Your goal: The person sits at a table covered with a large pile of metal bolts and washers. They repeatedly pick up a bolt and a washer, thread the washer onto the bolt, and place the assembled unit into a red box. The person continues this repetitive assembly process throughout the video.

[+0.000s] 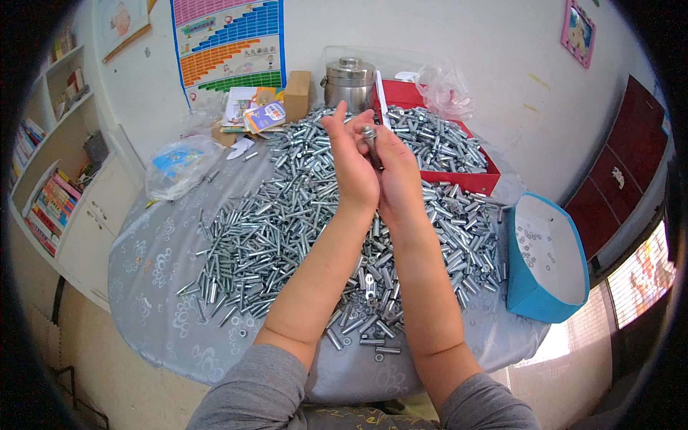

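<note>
Just above the middle of the frame, the left hand [352,163] and right hand [398,162] press together at the heels, a bolt [370,135] held upright between them, its head uppermost. Metal sleeves [269,226] heap below and around them on the desk [147,308]; a red box [459,179] stands to the right.

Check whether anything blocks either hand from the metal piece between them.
Nothing visible does: the metal piece sits between the left hand and the right hand, its upper end showing. The hands' far sides are hidden.
</note>
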